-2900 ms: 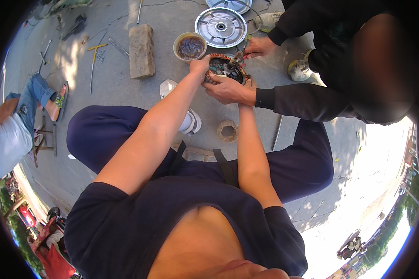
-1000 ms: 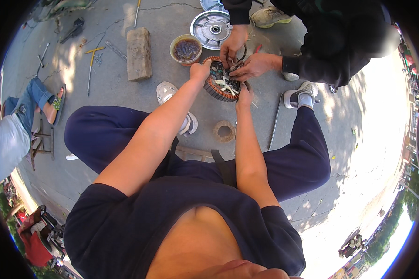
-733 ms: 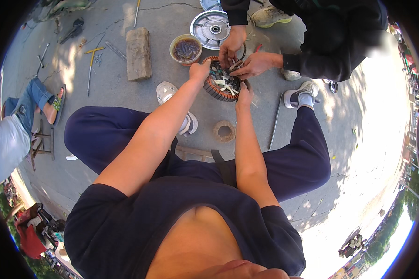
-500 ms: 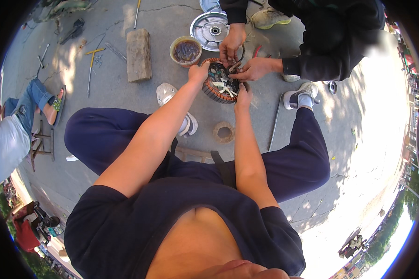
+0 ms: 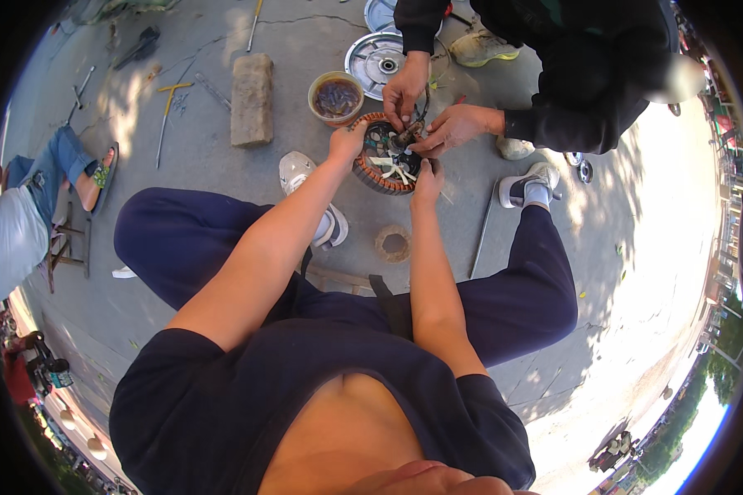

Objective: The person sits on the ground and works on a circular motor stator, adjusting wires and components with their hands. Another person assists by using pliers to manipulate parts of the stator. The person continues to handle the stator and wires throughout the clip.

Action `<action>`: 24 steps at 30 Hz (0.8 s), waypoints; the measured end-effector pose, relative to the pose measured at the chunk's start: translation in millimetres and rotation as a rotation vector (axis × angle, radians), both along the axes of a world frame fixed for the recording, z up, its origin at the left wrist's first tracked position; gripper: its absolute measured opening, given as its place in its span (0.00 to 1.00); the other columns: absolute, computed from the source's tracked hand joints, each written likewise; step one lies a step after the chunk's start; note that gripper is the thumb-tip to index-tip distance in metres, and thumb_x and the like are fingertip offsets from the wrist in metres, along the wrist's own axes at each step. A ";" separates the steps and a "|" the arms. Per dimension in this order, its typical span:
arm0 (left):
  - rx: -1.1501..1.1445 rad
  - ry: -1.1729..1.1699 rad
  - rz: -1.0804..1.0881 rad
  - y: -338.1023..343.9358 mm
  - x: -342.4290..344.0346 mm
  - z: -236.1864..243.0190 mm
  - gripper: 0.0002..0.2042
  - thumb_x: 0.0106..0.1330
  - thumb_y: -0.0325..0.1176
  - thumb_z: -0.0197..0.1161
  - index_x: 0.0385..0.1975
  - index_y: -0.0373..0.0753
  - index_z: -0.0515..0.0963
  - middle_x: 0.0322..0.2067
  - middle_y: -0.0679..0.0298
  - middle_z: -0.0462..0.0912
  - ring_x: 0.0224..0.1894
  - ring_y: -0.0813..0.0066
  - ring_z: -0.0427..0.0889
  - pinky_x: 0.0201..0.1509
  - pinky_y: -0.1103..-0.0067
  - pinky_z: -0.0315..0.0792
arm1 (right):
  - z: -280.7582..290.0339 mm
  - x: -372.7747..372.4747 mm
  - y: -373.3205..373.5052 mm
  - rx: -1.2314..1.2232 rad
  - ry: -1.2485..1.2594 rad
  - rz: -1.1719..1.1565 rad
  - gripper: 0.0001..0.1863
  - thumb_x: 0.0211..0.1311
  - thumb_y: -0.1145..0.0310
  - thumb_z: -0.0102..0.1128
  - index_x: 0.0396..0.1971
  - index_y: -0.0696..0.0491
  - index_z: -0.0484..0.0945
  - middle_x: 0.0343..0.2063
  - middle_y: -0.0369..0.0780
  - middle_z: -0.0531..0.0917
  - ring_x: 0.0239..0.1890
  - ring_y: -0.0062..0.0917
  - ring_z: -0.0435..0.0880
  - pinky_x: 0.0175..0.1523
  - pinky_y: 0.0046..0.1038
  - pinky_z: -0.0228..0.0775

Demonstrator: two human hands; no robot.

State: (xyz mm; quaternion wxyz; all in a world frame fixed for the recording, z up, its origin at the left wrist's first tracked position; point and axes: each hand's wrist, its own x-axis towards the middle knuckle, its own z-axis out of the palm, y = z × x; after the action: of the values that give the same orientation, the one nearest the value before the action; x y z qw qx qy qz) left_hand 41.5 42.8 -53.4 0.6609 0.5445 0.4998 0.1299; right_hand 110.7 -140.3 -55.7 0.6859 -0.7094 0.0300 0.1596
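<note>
Between my two hands is a round motor stator (image 5: 380,178), ringed with copper windings, with white strips and wires on its dark inner face. My left hand (image 5: 347,142) grips its left rim, and my right hand (image 5: 427,179) holds the lower right rim. A co-worker in black sleeves works at the stator's middle: one hand (image 5: 406,86) comes from above and the other hand (image 5: 462,128) from the right, both at the shaft (image 5: 408,134) and its cable. What exactly the co-worker's fingertips pinch is too small to tell.
Beyond the stator stand a tub of dark liquid (image 5: 336,97) and a silver motor cover (image 5: 375,64). A block (image 5: 252,101) and a yellow T-handle tool (image 5: 171,99) lie to the left. Nearer me is a ring-shaped piece (image 5: 393,245); a metal rod (image 5: 483,231) lies by my right foot. Another person sits far left.
The stator has tilted a little, so its shaft shows more clearly, and sits slightly lower in view. The co-worker's hands have shifted around the shaft. My hands keep their hold.
</note>
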 end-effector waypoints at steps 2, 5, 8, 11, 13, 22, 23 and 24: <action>-0.010 0.035 -0.014 -1.5 -2.9 3.4 0.20 0.69 0.47 0.60 0.33 0.30 0.82 0.28 0.62 0.82 0.28 0.78 0.78 0.33 0.77 0.72 | -0.9 -0.9 1.8 0.079 0.009 -0.024 0.20 0.62 0.74 0.50 0.52 0.67 0.74 0.49 0.48 0.79 0.50 0.32 0.78 0.58 0.30 0.65; -0.013 0.091 -0.052 -5.5 -2.6 16.7 0.21 0.69 0.47 0.60 0.33 0.29 0.82 0.28 0.62 0.83 0.28 0.77 0.78 0.33 0.76 0.72 | -6.8 0.0 -1.7 0.137 0.001 -0.054 0.20 0.62 0.74 0.49 0.52 0.68 0.74 0.49 0.48 0.79 0.50 0.31 0.78 0.58 0.30 0.65; 0.005 0.070 -0.035 -1.7 -7.9 12.3 0.23 0.68 0.48 0.60 0.31 0.28 0.81 0.26 0.60 0.83 0.25 0.74 0.79 0.31 0.75 0.72 | -0.7 -1.9 2.5 0.136 -0.009 -0.039 0.20 0.62 0.74 0.49 0.53 0.68 0.74 0.50 0.48 0.79 0.50 0.32 0.78 0.59 0.30 0.65; 0.052 0.024 0.010 -2.0 -9.7 7.0 0.24 0.65 0.48 0.62 0.27 0.27 0.80 0.23 0.56 0.82 0.22 0.69 0.80 0.28 0.72 0.72 | 1.9 -2.8 1.2 0.113 -0.015 -0.011 0.21 0.62 0.74 0.49 0.53 0.67 0.73 0.50 0.48 0.79 0.51 0.32 0.78 0.59 0.30 0.65; 0.043 0.017 0.021 -5.2 -10.3 7.6 0.23 0.65 0.48 0.62 0.27 0.27 0.80 0.23 0.56 0.82 0.22 0.69 0.80 0.27 0.72 0.72 | 2.8 -3.4 0.1 0.104 -0.018 -0.007 0.21 0.62 0.75 0.49 0.53 0.67 0.74 0.50 0.47 0.79 0.51 0.32 0.77 0.59 0.30 0.65; -0.030 -0.012 0.027 -7.9 -19.9 20.5 0.24 0.65 0.49 0.61 0.29 0.27 0.80 0.24 0.55 0.83 0.24 0.68 0.81 0.31 0.72 0.74 | -0.4 -5.2 3.6 0.152 -0.093 -0.004 0.17 0.63 0.77 0.47 0.51 0.66 0.74 0.49 0.44 0.79 0.51 0.28 0.75 0.60 0.27 0.61; -0.005 0.009 0.019 -6.6 -22.7 21.8 0.24 0.65 0.50 0.61 0.29 0.27 0.80 0.25 0.55 0.83 0.25 0.68 0.82 0.32 0.72 0.74 | 7.7 -8.0 8.0 0.167 -0.096 -0.008 0.17 0.63 0.77 0.47 0.50 0.65 0.74 0.49 0.44 0.78 0.51 0.28 0.75 0.59 0.27 0.61; 0.018 0.026 0.008 -5.5 -22.7 21.7 0.24 0.66 0.50 0.61 0.29 0.27 0.80 0.25 0.55 0.83 0.25 0.68 0.82 0.33 0.72 0.74 | 12.5 -8.3 9.1 0.181 -0.104 -0.013 0.16 0.64 0.77 0.47 0.50 0.65 0.74 0.49 0.44 0.78 0.51 0.27 0.75 0.59 0.27 0.61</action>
State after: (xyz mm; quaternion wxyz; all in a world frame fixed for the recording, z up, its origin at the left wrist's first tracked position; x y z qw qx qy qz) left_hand 18.9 37.3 -31.7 0.6489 0.5502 0.5093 0.1299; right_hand 102.4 -131.2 -43.2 0.7488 -0.6517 -0.0155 0.1203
